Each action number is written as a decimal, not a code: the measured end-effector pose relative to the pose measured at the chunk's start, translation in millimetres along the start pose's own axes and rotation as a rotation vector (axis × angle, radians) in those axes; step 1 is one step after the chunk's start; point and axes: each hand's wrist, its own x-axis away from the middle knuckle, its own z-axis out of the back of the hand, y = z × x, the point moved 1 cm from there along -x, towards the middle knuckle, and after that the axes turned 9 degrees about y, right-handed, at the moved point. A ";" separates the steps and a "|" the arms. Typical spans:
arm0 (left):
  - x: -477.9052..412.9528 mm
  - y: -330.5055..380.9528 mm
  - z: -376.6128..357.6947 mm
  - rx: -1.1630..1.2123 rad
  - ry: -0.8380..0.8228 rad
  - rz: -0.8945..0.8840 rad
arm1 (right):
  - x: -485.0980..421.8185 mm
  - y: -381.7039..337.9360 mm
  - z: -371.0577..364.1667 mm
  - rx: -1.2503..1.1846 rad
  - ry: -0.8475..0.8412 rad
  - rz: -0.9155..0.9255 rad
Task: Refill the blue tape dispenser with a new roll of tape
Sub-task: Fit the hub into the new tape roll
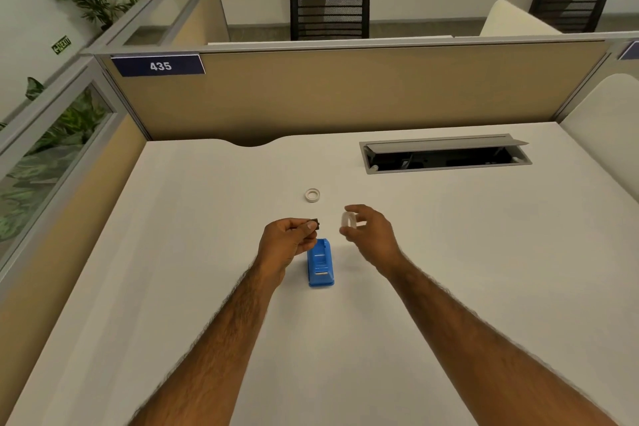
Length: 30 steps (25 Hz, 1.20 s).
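The blue tape dispenser [321, 263] lies on the white desk [449, 252] between my two hands, its roll bay showing no roll. My left hand [288, 241] hovers just above its far left corner, fingers closed on a small dark spool core [314, 223]. My right hand [368, 230] is raised to the dispenser's far right and pinches a whitish, translucent tape roll [346, 220] between thumb and fingers. A second small white ring [312, 195] lies flat on the desk beyond both hands.
An open cable tray [446, 153] with a raised grey lid is set into the desk at the back right. Beige cubicle partitions [345, 90] wall the desk at the back and left. Chairs and plants stand beyond.
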 end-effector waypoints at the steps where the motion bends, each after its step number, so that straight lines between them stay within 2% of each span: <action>1: 0.6 1.0 -0.5 -0.005 -0.001 -0.009 | 2.9 -7.1 -2.8 -0.016 -0.039 0.007; 8: 3.9 10.3 0.1 -0.052 -0.006 -0.073 | 15.9 -36.2 -12.0 -0.160 -0.261 0.070; 11: 4.8 14.4 2.0 -0.025 -0.011 -0.083 | 19.2 -39.7 -12.4 -0.155 -0.260 0.109; 16: 7.4 16.7 1.9 -0.045 -0.037 -0.103 | 23.1 -41.7 -10.3 -0.288 -0.248 0.114; 23: 5.8 15.4 3.9 -0.161 -0.051 -0.177 | 21.1 -37.0 -11.0 -0.271 -0.249 0.040; 30: 6.2 20.3 5.7 -0.192 -0.034 -0.192 | 17.7 -37.1 -12.3 -0.235 -0.274 0.045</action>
